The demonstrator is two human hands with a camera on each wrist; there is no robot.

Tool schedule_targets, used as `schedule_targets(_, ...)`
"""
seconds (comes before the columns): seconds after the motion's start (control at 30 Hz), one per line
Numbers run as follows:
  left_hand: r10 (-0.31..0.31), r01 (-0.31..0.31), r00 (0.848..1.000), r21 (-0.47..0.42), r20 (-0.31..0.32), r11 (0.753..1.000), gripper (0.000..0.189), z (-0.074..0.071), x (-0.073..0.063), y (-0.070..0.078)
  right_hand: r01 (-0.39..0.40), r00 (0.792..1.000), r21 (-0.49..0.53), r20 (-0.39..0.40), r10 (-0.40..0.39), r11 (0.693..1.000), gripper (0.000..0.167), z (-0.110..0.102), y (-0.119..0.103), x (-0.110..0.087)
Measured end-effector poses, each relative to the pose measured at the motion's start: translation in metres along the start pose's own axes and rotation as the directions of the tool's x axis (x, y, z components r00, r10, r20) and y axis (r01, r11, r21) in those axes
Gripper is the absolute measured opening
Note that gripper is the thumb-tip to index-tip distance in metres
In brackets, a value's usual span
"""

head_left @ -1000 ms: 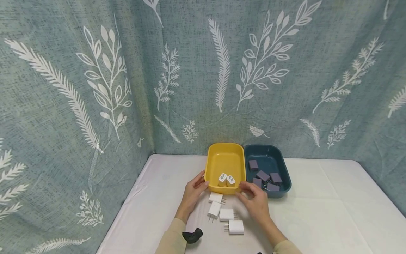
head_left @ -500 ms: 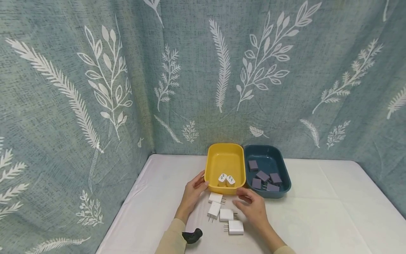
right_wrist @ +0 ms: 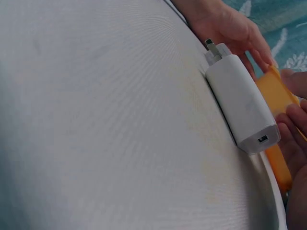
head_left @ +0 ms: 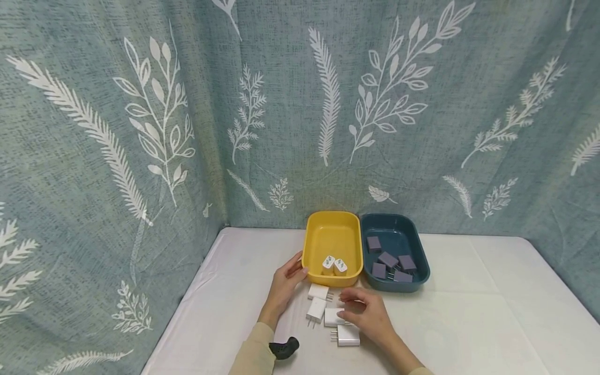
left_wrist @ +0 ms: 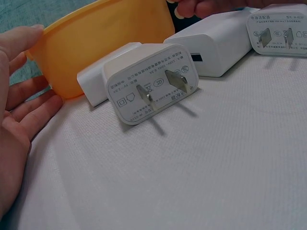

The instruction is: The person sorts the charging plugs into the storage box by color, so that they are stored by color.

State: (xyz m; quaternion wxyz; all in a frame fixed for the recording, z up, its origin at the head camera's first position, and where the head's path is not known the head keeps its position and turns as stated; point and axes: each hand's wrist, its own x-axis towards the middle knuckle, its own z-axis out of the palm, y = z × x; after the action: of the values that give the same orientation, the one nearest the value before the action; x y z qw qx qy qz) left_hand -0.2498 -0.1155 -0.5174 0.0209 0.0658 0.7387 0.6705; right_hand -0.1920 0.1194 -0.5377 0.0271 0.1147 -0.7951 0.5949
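My left hand [head_left: 283, 286] holds the front left corner of a yellow tray [head_left: 330, 234], thumb at the rim and fingers along the outer wall. Two white charger plugs [head_left: 340, 267] stand prongs-up inside it. My right hand [head_left: 370, 312] hovers over a white charger [head_left: 332, 317] on the table, fingers loosely bent and apart, nothing between them. More white chargers lie before the tray, one with prongs toward the left wrist view [left_wrist: 151, 84] and another nearest the front [head_left: 349, 336]. In the right wrist view a white charger [right_wrist: 242, 103] shows its USB port.
A dark blue tray [head_left: 423, 250] with several purple-grey chargers [head_left: 387, 259] stands against the yellow tray's right side. A black curved object [head_left: 284, 348] sits by the left wrist. A patterned curtain [head_left: 290, 130] hangs behind the white-covered table [head_left: 478, 302].
My right hand has left the yellow tray's front right corner and moved toward me and left, over the white chargers. The left hand and both trays have stayed put.
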Motion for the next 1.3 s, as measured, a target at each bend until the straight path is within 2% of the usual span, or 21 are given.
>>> schedule_targets(0.23,-0.002,0.002,1.000,0.006,-0.007,1.000,0.058,0.0006,0.0001,-0.0008,-0.014,0.995,0.061,0.103,0.007,0.998,0.049,-0.0001,0.0020,-0.0012)
schedule_targets(0.33,0.001,-0.001,1.000,-0.001,-0.001,1.000,0.057,0.0005,0.0005,-0.0012,-0.010,0.994,0.066,0.111,0.003,0.998,0.050,-0.0005,0.0017,-0.0020)
schedule_targets(0.7,0.001,-0.001,1.000,-0.019,0.001,1.000,0.057,0.0003,0.0008,-0.0016,-0.078,0.987,0.045,0.142,0.071,0.996,0.048,-0.0043,0.0063,0.0003)
schedule_targets(1.07,-0.006,0.006,1.000,0.004,-0.010,1.000,0.058,0.0017,-0.0016,0.0000,-0.073,0.978,0.050,0.198,0.062,0.996,0.049,-0.0078,0.0098,0.0009)
schedule_targets(1.3,0.004,-0.004,1.000,-0.011,0.001,1.000,0.058,0.0006,-0.0004,-0.0002,-0.089,0.966,-0.003,0.243,0.087,0.996,0.050,-0.0088,0.0102,0.0037)
